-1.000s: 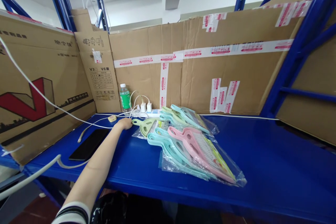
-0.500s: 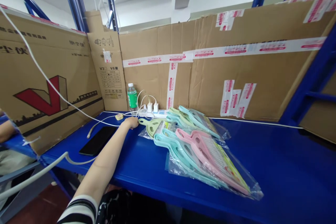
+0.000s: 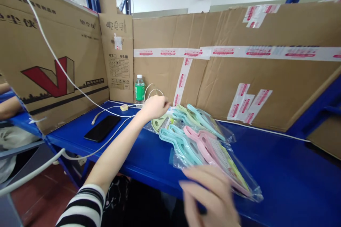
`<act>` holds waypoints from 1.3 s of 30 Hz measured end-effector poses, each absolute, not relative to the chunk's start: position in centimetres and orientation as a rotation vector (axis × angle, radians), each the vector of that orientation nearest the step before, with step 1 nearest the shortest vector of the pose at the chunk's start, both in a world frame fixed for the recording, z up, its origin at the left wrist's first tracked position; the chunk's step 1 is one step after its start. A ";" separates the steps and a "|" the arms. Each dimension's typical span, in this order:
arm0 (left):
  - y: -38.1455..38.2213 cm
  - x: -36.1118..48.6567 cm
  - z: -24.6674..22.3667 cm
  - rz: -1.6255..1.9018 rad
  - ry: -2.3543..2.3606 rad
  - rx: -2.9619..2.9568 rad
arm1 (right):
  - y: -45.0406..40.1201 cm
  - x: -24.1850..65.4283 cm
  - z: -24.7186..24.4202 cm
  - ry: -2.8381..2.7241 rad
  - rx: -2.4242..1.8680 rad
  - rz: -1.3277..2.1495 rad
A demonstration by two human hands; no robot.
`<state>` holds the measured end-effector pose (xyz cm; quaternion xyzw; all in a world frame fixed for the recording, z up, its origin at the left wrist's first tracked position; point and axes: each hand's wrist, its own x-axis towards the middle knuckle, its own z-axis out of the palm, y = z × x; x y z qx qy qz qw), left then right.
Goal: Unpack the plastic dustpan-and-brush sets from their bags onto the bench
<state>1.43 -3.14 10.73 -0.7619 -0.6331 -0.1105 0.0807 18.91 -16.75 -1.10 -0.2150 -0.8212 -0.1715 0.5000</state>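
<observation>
A pile of pastel plastic comb-toothed dustpans lies in clear plastic bags on the blue steel shelf (image 3: 269,152). My left hand (image 3: 155,108) is over the far end of the pile, just above the handle of a pale green dustpan (image 3: 160,125), and its contact with the bag is unclear. A pink dustpan (image 3: 204,144) lies on top of teal ones (image 3: 177,145) at the front. My right hand (image 3: 207,195), blurred, is at the near edge of the pile with fingers apart, holding nothing visible.
Taped cardboard sheets (image 3: 234,71) wall the shelf's back and left. A black phone (image 3: 102,128), white cords and a green-labelled water bottle (image 3: 140,89) stand left of the pile. A co-worker's forearm (image 3: 7,106) shows at far left. Bare blue shelf extends right.
My left hand has moved up and over the green dustpan's handle, now covering the power strip. My right hand has entered at the bottom. The view has shifted, and the pile has not visibly moved.
</observation>
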 end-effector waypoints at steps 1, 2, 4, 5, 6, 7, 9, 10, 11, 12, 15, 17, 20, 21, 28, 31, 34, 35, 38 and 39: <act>-3.5 2.1 10.9 -0.405 -1.844 -2.279 | -15.9 17.7 -0.8 -2.007 -0.517 -0.386; -3.8 2.7 11.0 -0.461 -1.819 -2.269 | -15.2 16.4 -0.5 -2.019 -0.491 -0.399; -3.9 3.5 11.0 -0.554 -1.806 -2.226 | -14.0 14.1 -0.2 -2.104 -0.519 -0.437; -3.8 3.7 10.8 -0.581 -1.816 -2.199 | -13.5 13.1 -0.2 -2.137 -0.565 -0.455; -3.6 3.8 10.6 -0.600 -1.828 -2.170 | -13.2 12.2 -0.2 -2.161 -0.622 -0.469; -3.2 3.8 10.3 -0.613 -1.841 -2.143 | -12.9 11.4 -0.4 -2.175 -0.673 -0.476; -2.5 3.6 9.5 -0.613 -1.869 -2.096 | -12.7 10.2 -1.1 -2.180 -0.749 -0.449; -2.0 3.4 9.1 -0.605 -1.887 -2.072 | -12.7 9.7 -1.6 -2.182 -0.770 -0.411; -1.6 3.1 8.7 -0.595 -1.905 -2.050 | -12.8 9.3 -2.0 -2.188 -0.778 -0.357; -1.2 2.9 8.3 -0.586 -1.924 -2.030 | -12.9 8.9 -2.3 -2.202 -0.766 -0.288; -0.4 2.2 7.4 -0.564 -1.973 -1.988 | -12.8 8.5 -2.5 -2.242 -0.687 -0.060; -0.2 2.0 7.1 -0.554 -1.986 -1.981 | -12.3 8.4 -1.9 -2.209 -0.696 0.004; 0.0 1.9 6.9 -0.545 -1.985 -1.982 | -11.7 8.0 -1.1 -2.141 -0.779 -0.027; 0.0 1.9 6.8 -0.541 -1.984 -1.982 | -11.8 7.8 -1.1 -2.144 -0.790 -0.018; 0.8 1.7 6.2 -0.507 -1.984 -1.976 | -13.9 7.6 -1.8 -2.235 -0.581 0.285; 0.8 1.8 6.0 -0.505 -1.968 -1.981 | -12.5 8.0 -1.4 -2.108 -0.645 0.214; 0.8 1.9 5.9 -0.496 -1.959 -1.985 | -11.8 8.1 -1.3 -2.077 -0.643 0.205; 0.8 1.8 5.8 -0.490 -1.960 -1.986 | -11.9 8.2 -1.4 -2.102 -0.615 0.217; 0.9 1.7 5.7 -0.473 -1.961 -1.989 | -12.7 8.6 -1.6 -2.190 -0.489 0.280; 1.0 1.7 5.6 -0.470 -1.959 -1.991 | -12.8 8.8 -1.6 -2.191 -0.467 0.295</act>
